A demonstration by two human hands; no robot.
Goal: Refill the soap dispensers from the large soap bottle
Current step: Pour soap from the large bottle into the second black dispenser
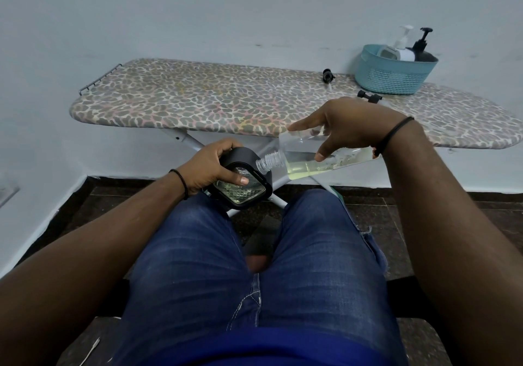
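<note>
Though tipped, soap bottle point(319, 157) part-full.

Basket point(393, 78) hides dispenser bodies (pump heads point(423, 36) show above).

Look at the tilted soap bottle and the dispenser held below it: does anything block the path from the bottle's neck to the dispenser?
Nothing visible does. The right hand holds the large soap bottle tilted, its uncapped neck right at the rim of the dispenser gripped by the left hand. No cap or pump lies between.
</note>
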